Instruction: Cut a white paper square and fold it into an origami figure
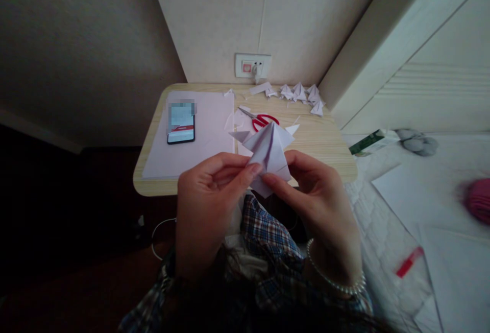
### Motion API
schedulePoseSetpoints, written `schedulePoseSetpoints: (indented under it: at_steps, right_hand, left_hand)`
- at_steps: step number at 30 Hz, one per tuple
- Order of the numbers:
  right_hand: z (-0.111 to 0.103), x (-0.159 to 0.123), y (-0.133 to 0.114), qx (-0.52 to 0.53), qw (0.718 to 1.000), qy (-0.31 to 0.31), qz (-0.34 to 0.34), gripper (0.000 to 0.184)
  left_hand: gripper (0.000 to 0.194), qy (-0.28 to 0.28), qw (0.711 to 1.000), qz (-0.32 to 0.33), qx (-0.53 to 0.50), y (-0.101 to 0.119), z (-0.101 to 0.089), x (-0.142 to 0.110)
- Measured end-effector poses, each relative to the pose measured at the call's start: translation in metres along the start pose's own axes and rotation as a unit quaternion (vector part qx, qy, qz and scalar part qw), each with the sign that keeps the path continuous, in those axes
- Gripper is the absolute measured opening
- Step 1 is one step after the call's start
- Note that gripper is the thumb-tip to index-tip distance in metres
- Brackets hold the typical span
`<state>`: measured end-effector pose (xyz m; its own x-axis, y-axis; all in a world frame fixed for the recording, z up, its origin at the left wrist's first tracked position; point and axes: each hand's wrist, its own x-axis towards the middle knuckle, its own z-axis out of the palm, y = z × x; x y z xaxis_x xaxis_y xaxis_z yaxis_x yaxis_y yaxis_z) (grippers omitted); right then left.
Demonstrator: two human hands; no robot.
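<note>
Between both hands, above the front of the small table, is a white folded paper piece (270,146) with a raised point and several flaps. My left hand (214,195) pinches its lower left side, thumb on the near face. From the right, my right hand (317,195) grips the lower edge with thumb and fingers. The fingertips behind the paper are hidden. Just beyond it lie red-handled scissors (262,118), blades pointing left, among white paper scraps (242,117). A row of small folded paper shapes (299,92) stands at the table's back right.
On the left of the wooden table (325,144), a phone (181,123) rests on white paper sheets (212,154). A wall socket (252,66) with a plug is behind. At right, a quilted surface holds paper sheets (459,271), a red object (409,262) and pink yarn (479,200).
</note>
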<state>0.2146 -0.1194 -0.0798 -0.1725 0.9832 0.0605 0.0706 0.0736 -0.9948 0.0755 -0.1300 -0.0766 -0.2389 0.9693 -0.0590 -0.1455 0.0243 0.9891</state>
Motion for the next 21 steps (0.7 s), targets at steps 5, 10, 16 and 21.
schedulePoseSetpoints:
  at_steps: [5,10,16,21]
  right_hand:
    - [0.001,-0.002,-0.001,0.006,1.0,0.016,0.004,0.014]
    - [0.002,-0.002,0.0,0.002,1.0,0.023,0.009,0.012]
    - [0.001,0.0,0.003,-0.01,1.0,0.022,0.007,0.011]
    - [0.002,0.002,0.005,-0.03,0.999,-0.001,0.011,0.012]
  left_hand:
    - [0.015,0.012,1.0,0.021,0.014,-0.002,-0.001,-0.001]
    - [0.013,0.019,0.998,0.049,0.023,-0.007,-0.002,0.001]
    - [0.012,0.027,0.998,0.043,-0.04,-0.014,0.002,0.005]
    - [0.015,0.023,0.995,0.04,-0.088,-0.019,0.002,0.008]
